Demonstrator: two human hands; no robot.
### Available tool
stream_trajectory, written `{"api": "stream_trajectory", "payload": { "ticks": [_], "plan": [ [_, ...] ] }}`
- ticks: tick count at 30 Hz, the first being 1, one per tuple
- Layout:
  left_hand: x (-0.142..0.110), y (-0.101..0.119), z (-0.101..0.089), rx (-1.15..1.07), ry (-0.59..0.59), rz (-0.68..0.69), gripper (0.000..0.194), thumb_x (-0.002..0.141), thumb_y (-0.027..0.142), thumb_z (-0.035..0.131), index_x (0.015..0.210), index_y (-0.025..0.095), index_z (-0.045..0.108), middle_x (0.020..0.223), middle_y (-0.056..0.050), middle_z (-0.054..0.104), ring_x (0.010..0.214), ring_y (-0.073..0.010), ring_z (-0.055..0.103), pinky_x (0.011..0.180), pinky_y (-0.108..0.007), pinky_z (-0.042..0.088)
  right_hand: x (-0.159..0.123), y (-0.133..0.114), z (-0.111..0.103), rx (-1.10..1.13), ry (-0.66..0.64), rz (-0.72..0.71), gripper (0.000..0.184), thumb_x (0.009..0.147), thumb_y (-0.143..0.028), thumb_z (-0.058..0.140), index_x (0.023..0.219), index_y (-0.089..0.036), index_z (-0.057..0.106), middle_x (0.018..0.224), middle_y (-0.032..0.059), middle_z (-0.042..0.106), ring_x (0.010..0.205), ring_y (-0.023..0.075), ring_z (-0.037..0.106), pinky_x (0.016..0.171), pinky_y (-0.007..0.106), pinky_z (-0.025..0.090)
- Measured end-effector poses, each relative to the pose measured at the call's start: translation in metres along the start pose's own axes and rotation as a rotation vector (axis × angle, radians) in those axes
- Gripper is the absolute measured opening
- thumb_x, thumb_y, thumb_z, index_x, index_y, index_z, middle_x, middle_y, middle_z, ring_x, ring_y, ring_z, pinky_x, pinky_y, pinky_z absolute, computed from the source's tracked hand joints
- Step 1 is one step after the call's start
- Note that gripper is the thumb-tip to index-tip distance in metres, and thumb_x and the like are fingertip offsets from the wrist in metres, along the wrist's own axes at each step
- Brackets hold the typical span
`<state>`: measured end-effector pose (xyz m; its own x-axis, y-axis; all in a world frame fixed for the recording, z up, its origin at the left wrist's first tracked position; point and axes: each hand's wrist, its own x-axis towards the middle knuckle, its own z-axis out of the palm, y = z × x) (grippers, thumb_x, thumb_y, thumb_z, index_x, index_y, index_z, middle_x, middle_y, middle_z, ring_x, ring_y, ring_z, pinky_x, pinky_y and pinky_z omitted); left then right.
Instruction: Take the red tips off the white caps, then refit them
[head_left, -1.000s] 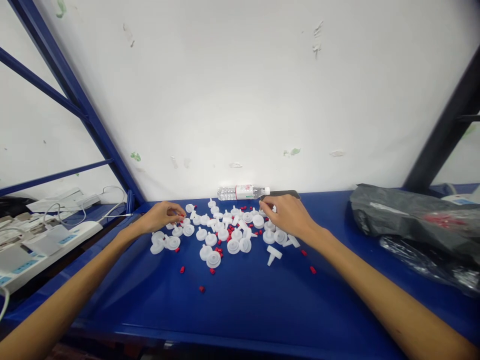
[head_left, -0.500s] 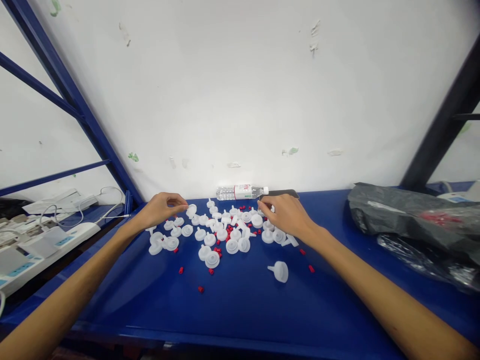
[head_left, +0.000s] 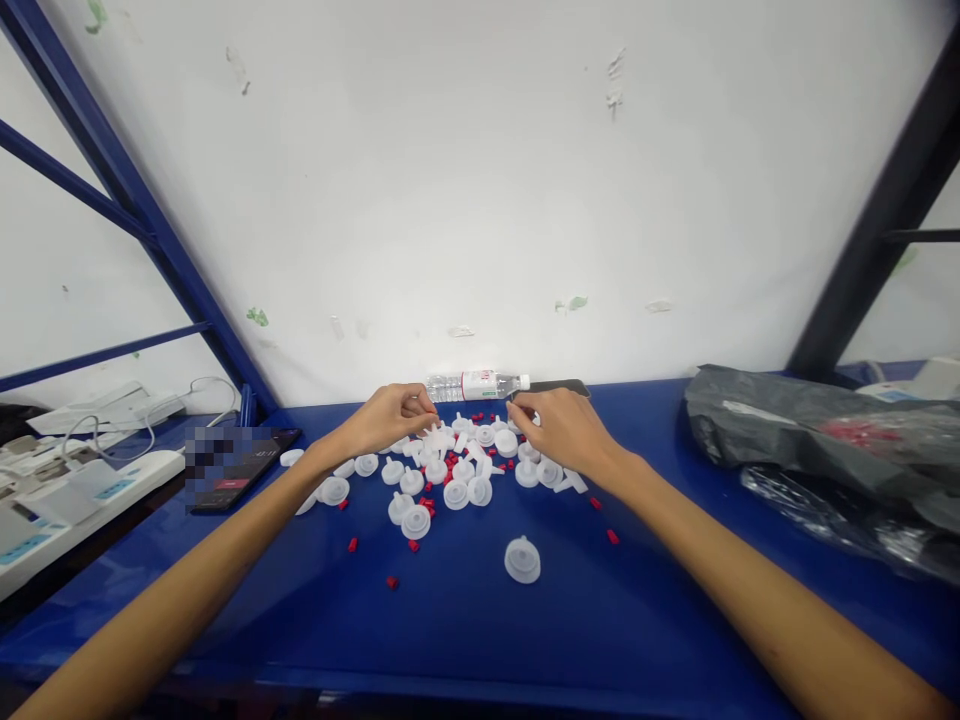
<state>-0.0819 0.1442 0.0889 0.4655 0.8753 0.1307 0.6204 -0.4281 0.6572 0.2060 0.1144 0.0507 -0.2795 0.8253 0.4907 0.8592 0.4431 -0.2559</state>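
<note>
Small white plastic funnels (head_left: 416, 521) lie in a loose pile across the table, with small red plastic caps (head_left: 392, 582) among and in front of them. My left hand (head_left: 397, 415) is over the pile's back left, thumb and fingers pinched on what looks like a white funnel (head_left: 433, 432), partly hidden. At the pile's back right, my right hand (head_left: 559, 425) has its fingertips pinched together; anything between them is too small to make out. One funnel (head_left: 523, 560) rests apart, near the front, its round side facing me.
Behind the pile a clear water bottle (head_left: 476, 386) lies on its side against the wall. A phone (head_left: 244, 470) is by my left forearm. White power strips (head_left: 97, 500) stand far left. Grey plastic bags (head_left: 795, 425) lie on the blue table (head_left: 315, 610) at right.
My left hand has moved right, over the pile, towards my right hand. The separate front funnel has rolled left and turned. The phone now shows at left. My right hand has barely moved.
</note>
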Motion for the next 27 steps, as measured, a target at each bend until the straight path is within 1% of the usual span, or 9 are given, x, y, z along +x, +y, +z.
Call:
{"api": "stream_trajectory", "payload": {
  "ticks": [3, 8, 12, 14, 16, 18, 20, 23, 27],
  "plan": [
    [0.005, 0.001, 0.002, 0.049, -0.025, 0.023, 0.029, 0.09, 0.047, 0.07, 0.098, 0.02, 0.071, 0.093, -0.008, 0.083, 0.084, -0.023, 0.079, 0.074, -0.033, 0.063, 0.0, 0.0, -0.001, 0.001, -0.003, -0.003, 0.035, 0.104, -0.029, 0.05, 0.073, -0.021, 0.066, 0.062, 0.0, 0.066, 0.057, 0.0154, 0.055, 0.056, 0.03, 0.021],
    [0.006, 0.009, 0.001, 0.204, -0.04, 0.062, 0.03, 0.094, 0.049, 0.064, 0.103, 0.025, 0.081, 0.114, -0.005, 0.082, 0.099, -0.0221, 0.075, 0.084, -0.031, 0.058, -0.001, -0.001, -0.003, 0.0, -0.006, -0.005, 0.035, 0.103, -0.028, 0.05, 0.071, -0.022, 0.065, 0.062, -0.0007, 0.066, 0.055, 0.0141, 0.053, 0.055, 0.03, 0.021],
    [0.003, 0.007, -0.018, 0.333, -0.016, 0.021, 0.036, 0.098, 0.049, 0.055, 0.111, 0.027, 0.081, 0.121, -0.003, 0.08, 0.108, -0.0233, 0.073, 0.092, -0.032, 0.055, -0.001, -0.001, -0.003, -0.011, -0.012, -0.003, 0.036, 0.104, -0.029, 0.05, 0.072, -0.021, 0.065, 0.063, 0.0001, 0.067, 0.057, 0.015, 0.056, 0.055, 0.03, 0.02],
    [-0.001, -0.003, -0.037, 0.418, 0.017, -0.047, 0.036, 0.097, 0.048, 0.056, 0.113, 0.025, 0.08, 0.121, -0.005, 0.08, 0.112, -0.0261, 0.071, 0.096, -0.035, 0.054, -0.001, -0.001, -0.003, -0.015, -0.019, -0.007, 0.036, 0.104, -0.029, 0.049, 0.072, -0.021, 0.065, 0.063, 0.0004, 0.067, 0.057, 0.0153, 0.056, 0.055, 0.03, 0.019],
    [-0.008, -0.017, -0.059, 0.511, 0.026, -0.148, 0.033, 0.093, 0.045, 0.064, 0.111, 0.021, 0.078, 0.118, -0.009, 0.078, 0.113, -0.0292, 0.069, 0.099, -0.042, 0.053, -0.001, -0.002, -0.003, -0.017, -0.027, -0.012, 0.036, 0.104, -0.028, 0.049, 0.073, -0.021, 0.066, 0.063, 0.0007, 0.067, 0.057, 0.0155, 0.056, 0.055, 0.031, 0.019],
    [-0.016, -0.033, -0.08, 0.575, -0.01, -0.256, 0.033, 0.09, 0.043, 0.073, 0.111, 0.018, 0.076, 0.116, -0.01, 0.077, 0.11, -0.0279, 0.069, 0.101, -0.048, 0.053, -0.001, -0.003, -0.003, -0.018, -0.034, -0.015, 0.036, 0.104, -0.028, 0.048, 0.074, -0.021, 0.067, 0.063, 0.0012, 0.066, 0.057, 0.0156, 0.056, 0.055, 0.031, 0.019],
    [-0.026, -0.048, -0.093, 0.594, -0.063, -0.344, 0.034, 0.09, 0.042, 0.076, 0.113, 0.017, 0.075, 0.115, -0.008, 0.076, 0.105, -0.0254, 0.07, 0.097, -0.048, 0.055, -0.002, -0.003, -0.003, -0.02, -0.038, -0.016, 0.036, 0.104, -0.027, 0.049, 0.074, -0.021, 0.067, 0.062, 0.0017, 0.066, 0.056, 0.0154, 0.055, 0.055, 0.031, 0.018],
    [-0.039, -0.068, -0.099, 0.564, -0.133, -0.414, 0.035, 0.093, 0.042, 0.076, 0.119, 0.017, 0.072, 0.113, -0.006, 0.075, 0.097, -0.0219, 0.072, 0.089, -0.042, 0.059, -0.002, -0.003, -0.002, -0.025, -0.043, -0.016, 0.037, 0.104, -0.027, 0.049, 0.073, -0.021, 0.067, 0.06, 0.0016, 0.065, 0.054, 0.0151, 0.054, 0.055, 0.031, 0.018],
    [-0.047, -0.09, -0.089, 0.485, -0.162, -0.451, 0.031, 0.097, 0.04, 0.072, 0.117, 0.016, 0.071, 0.107, -0.004, 0.074, 0.088, -0.0187, 0.071, 0.078, -0.036, 0.061, -0.002, -0.003, 0.0, -0.037, -0.047, -0.018, 0.036, 0.105, -0.028, 0.05, 0.074, -0.021, 0.068, 0.062, 0.0018, 0.067, 0.056, 0.0157, 0.056, 0.055, 0.031, 0.018]
  ]
}}
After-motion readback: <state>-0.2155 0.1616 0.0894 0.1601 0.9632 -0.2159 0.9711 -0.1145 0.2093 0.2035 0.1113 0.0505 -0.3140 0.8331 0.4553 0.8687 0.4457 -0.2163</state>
